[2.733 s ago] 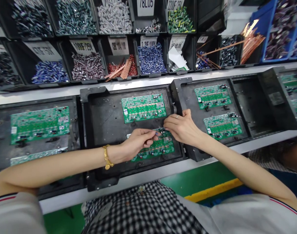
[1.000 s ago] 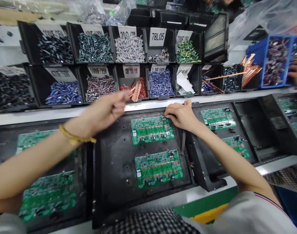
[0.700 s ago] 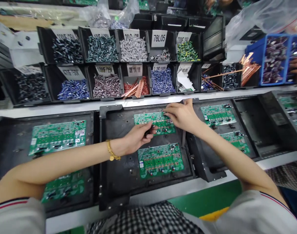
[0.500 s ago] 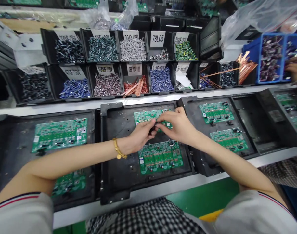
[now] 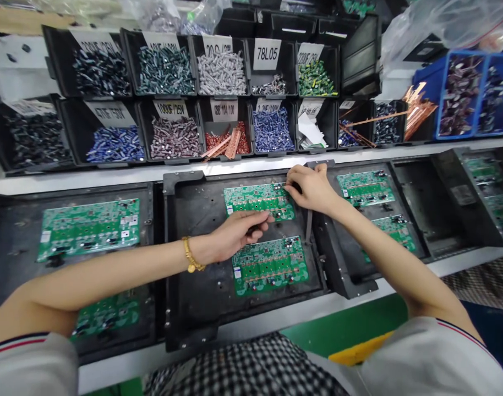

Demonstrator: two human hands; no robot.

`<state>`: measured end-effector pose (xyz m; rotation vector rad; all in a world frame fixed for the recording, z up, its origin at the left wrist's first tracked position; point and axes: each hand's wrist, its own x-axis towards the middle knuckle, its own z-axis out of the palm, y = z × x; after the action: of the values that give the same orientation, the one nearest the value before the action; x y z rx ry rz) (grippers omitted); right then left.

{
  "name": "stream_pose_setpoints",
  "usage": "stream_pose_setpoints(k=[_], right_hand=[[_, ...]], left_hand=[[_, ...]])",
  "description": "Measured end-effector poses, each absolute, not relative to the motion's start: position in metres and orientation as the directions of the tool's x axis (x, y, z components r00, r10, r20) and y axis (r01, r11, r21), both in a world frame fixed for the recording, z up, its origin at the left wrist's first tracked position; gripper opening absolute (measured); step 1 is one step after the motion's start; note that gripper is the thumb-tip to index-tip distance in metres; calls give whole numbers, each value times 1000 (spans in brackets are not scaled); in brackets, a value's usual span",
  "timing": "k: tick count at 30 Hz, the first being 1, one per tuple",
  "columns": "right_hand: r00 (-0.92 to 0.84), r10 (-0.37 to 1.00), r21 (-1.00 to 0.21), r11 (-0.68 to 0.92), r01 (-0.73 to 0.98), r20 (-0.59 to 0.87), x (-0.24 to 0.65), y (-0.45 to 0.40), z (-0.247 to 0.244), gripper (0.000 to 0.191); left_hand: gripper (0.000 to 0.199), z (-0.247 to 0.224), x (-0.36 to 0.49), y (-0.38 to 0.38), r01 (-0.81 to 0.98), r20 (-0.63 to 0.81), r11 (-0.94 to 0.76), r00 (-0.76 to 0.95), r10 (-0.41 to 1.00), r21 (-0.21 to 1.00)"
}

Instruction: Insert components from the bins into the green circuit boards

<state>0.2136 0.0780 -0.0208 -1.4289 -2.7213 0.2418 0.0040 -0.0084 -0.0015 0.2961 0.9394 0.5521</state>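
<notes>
Two green circuit boards lie one above the other in a black tray (image 5: 193,220) in front of me. My right hand (image 5: 311,188) is at the top right corner of the upper board (image 5: 245,196), its thumb and forefinger pinched on something too small to make out. Over the gap between the boards is my left hand (image 5: 245,231), fingers curled and pressed together; what it holds, if anything, is hidden. The lower board (image 5: 272,267) shows below it, with copper strips and small parts on it.
Two rows of black bins with small components (image 5: 222,74) stand behind the trays. Blue bins (image 5: 460,99) are at the back right. More boards lie in the left tray (image 5: 90,228) and right tray (image 5: 365,188). A dark checked cloth shows at the right edge.
My hands have parted. My right hand has moved right and up to the upper board's corner, and my left hand slightly down. A person's hand at the right edge has left the view.
</notes>
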Motion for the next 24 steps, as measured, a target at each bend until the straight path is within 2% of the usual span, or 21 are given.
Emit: stream_pose_setpoints(k=[3, 9, 18, 20, 21, 23, 24], right_hand=[[-572, 820, -153, 562, 813, -22, 212, 76, -20, 17], [-577, 816, -118, 571, 813, -30, 210, 73, -18, 21], [-522, 853, -78, 521, 850, 10, 196, 60, -8, 23], [-535, 844, -174, 532, 829, 34, 178, 44, 4, 24], [-572, 820, -266, 558, 786, 27, 167, 35, 10, 23], [-695, 718, -443, 611, 656, -39, 145, 21, 18, 20], [-722, 690, -478, 616, 626, -56, 136, 16, 19, 18]], left_hand=[[11, -3, 2, -8, -366, -678, 816, 456, 576, 448], [13, 0, -2, -15, -401, -694, 799, 407, 593, 448], [25, -1, -12, -31, -453, -682, 772, 387, 621, 446], [25, 0, -16, -34, -466, -668, 757, 382, 639, 458], [26, 1, -19, -36, -473, -662, 750, 380, 646, 462], [27, 2, -24, -39, -496, -660, 740, 370, 654, 455], [27, 2, -27, -40, -509, -665, 736, 362, 654, 447]])
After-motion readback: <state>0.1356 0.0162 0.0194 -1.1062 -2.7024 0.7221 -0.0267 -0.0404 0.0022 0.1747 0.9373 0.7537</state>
